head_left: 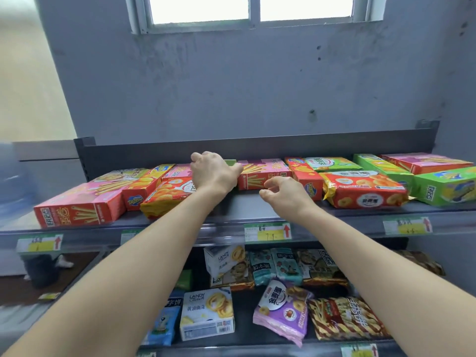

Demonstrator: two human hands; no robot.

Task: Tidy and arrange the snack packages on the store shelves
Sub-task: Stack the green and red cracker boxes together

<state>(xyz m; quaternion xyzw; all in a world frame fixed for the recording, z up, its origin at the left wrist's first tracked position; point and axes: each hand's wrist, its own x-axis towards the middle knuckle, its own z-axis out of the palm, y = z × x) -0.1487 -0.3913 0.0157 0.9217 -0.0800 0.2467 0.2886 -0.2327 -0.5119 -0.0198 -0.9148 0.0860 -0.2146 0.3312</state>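
Observation:
On the top shelf (pixel 247 202), my left hand (pixel 213 173) reaches to the back and curls over a green box (pixel 231 162), of which only a top edge shows. Right beside it lies a pink-and-red biscuit-stick box (pixel 260 173). My right hand (pixel 286 193) hovers just in front of that box with loosely curled fingers, holding nothing. Left of my hands lie another pink stick box (pixel 82 202), a red cracker box (pixel 140 189) and an orange cookie bag (pixel 167 197).
Further right on the top shelf lie a red box (pixel 305 180), an orange cookie bag (pixel 363 193) and green packages (pixel 445 188). The lower shelf holds white Landy boxes (pixel 207 314), a purple bag (pixel 282 311) and several other bags. Price tags (pixel 268 231) line the shelf edge.

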